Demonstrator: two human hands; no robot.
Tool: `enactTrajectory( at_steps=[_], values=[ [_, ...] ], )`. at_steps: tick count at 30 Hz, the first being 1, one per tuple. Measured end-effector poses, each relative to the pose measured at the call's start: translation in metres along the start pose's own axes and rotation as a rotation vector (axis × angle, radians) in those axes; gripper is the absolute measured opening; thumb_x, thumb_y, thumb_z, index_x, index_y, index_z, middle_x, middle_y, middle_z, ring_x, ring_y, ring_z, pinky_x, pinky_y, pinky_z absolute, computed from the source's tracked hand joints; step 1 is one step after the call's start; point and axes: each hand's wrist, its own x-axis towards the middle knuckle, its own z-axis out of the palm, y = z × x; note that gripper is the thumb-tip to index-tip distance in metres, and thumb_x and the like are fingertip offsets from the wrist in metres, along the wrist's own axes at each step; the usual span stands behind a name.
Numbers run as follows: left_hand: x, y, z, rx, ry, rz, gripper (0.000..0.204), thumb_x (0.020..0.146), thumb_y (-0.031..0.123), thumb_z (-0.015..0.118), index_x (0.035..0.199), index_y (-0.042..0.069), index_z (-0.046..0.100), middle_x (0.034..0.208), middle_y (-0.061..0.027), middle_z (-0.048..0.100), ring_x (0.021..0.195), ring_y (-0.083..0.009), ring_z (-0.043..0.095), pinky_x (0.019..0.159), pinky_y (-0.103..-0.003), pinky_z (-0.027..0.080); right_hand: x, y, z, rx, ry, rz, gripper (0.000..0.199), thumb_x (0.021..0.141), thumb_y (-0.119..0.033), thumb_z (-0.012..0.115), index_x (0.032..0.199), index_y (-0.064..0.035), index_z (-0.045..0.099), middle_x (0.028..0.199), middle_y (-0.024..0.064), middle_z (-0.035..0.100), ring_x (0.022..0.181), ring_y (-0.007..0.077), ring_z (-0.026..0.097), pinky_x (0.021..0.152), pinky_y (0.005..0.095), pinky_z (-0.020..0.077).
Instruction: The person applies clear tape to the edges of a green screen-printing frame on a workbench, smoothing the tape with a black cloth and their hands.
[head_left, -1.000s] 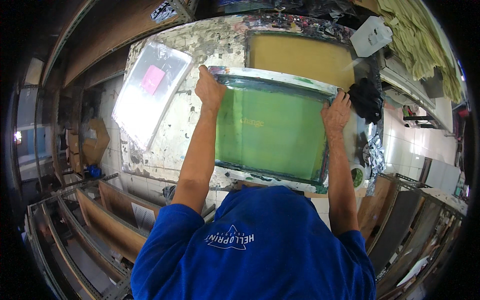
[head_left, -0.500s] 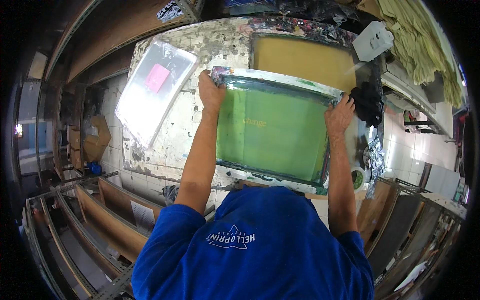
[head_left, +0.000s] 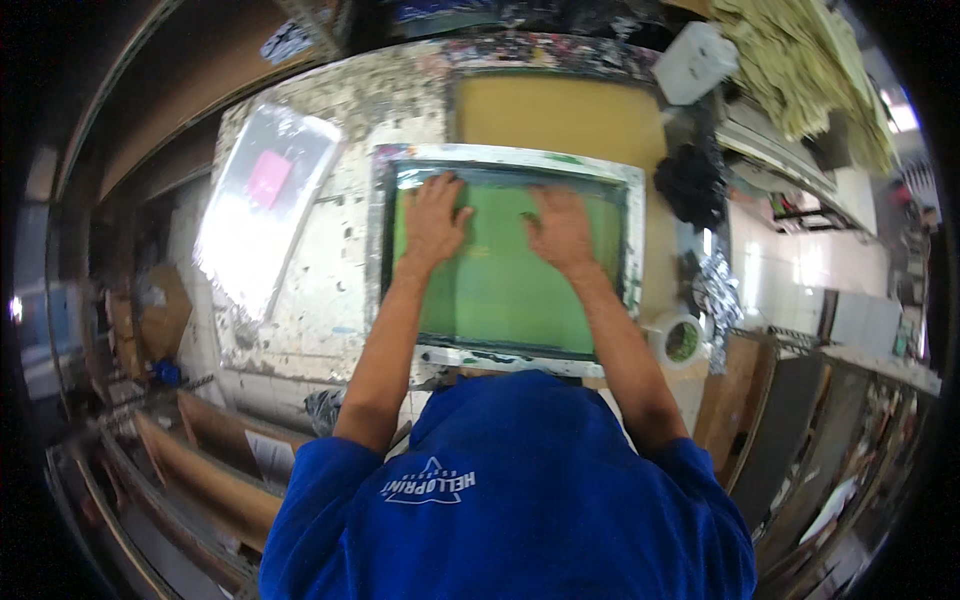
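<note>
A silk-screen printing frame (head_left: pixel 500 154) with a white, paint-stained rim and green mesh lies flat at the near side of the worktable. My left hand (head_left: pixel 434 220) rests flat on the upper left of the mesh, fingers spread. On the upper right part my right hand (head_left: pixel 560 228) is also open, palm down; its fingers are slightly blurred. Neither hand holds anything. Small lettering on the mesh is mostly smeared by motion. Behind this frame lies a second screen (head_left: pixel 560 108) with yellow-brown mesh, partly covered at its near edge.
The worktable (head_left: pixel 340 250) has a worn, paint-spotted top. At left lies a clear plastic-wrapped stack (head_left: pixel 240 235) with a pink paper (head_left: pixel 268 178). At right are a white jug (head_left: pixel 696 62), black cloth (head_left: pixel 690 186) and a round white tub (head_left: pixel 678 340). Wooden shelves (head_left: pixel 210 440) flank me.
Both hands have let go of the frame's sides and moved inward onto the mesh. The frame, tilted before, now sits straighter. The whole view has shifted slightly.
</note>
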Motion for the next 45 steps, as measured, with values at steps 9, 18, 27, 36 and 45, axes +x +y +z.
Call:
enactTrajectory(
  at_steps=[9, 18, 27, 36, 45],
  values=[
    [0.001, -0.012, -0.013, 0.111, -0.008, -0.134, 0.049, 0.093, 0.039, 0.06, 0.135, 0.012, 0.056, 0.141, -0.0083, 0.051, 0.129, -0.0284, 0.045, 0.102, -0.057, 0.03, 0.022, 0.101, -0.088, -0.455, 0.232, 0.588, 0.069, 0.071, -0.018, 0.068, 0.137, -0.0145, 0.048, 0.144, 0.0151, 0.045, 0.131, 0.042, 0.042, 0.101, 0.0586, 0.0359],
    [-0.016, -0.054, -0.04, 0.05, 0.238, -0.333, 0.068, 0.078, 0.028, 0.078, 0.138, 0.008, 0.053, 0.142, -0.0141, 0.049, 0.132, -0.0339, 0.041, 0.105, -0.053, 0.031, 0.0, 0.239, -0.093, -0.197, -0.11, 0.584, 0.057, 0.074, -0.012, 0.067, 0.13, -0.0143, 0.058, 0.131, 0.0211, 0.056, 0.123, 0.0463, 0.051, 0.099, 0.0591, 0.0433],
    [-0.051, -0.086, -0.026, -0.085, 0.196, -0.459, 0.073, 0.078, 0.044, 0.077, 0.137, 0.007, 0.055, 0.14, -0.0149, 0.053, 0.132, -0.0346, 0.043, 0.105, -0.052, 0.032, 0.049, 0.017, -0.111, 0.028, 0.041, 0.443, 0.05, 0.07, -0.006, 0.075, 0.117, -0.0088, 0.059, 0.101, 0.0189, 0.068, 0.096, 0.0411, 0.066, 0.083, 0.0479, 0.0523],
    [-0.052, -0.086, -0.027, -0.081, 0.229, -0.459, 0.072, 0.076, 0.049, 0.078, 0.132, 0.008, 0.059, 0.139, -0.0107, 0.055, 0.131, -0.0328, 0.044, 0.104, -0.053, 0.034, -0.006, 0.024, -0.015, -0.097, -0.091, 0.161, 0.057, 0.071, -0.013, 0.073, 0.125, -0.0043, 0.058, 0.127, 0.0189, 0.06, 0.123, 0.0404, 0.051, 0.101, 0.0484, 0.0442],
    [-0.051, -0.086, -0.029, -0.152, 0.194, -0.508, 0.07, 0.069, 0.039, 0.082, 0.13, 0.011, 0.061, 0.14, -0.0109, 0.052, 0.132, -0.0336, 0.041, 0.106, -0.053, 0.031, 0.04, -0.074, 0.047, -0.04, -0.136, -0.012, 0.06, 0.069, -0.014, 0.073, 0.126, 0.0, 0.057, 0.128, 0.0186, 0.057, 0.122, 0.0392, 0.049, 0.102, 0.0474, 0.041]
  ],
)
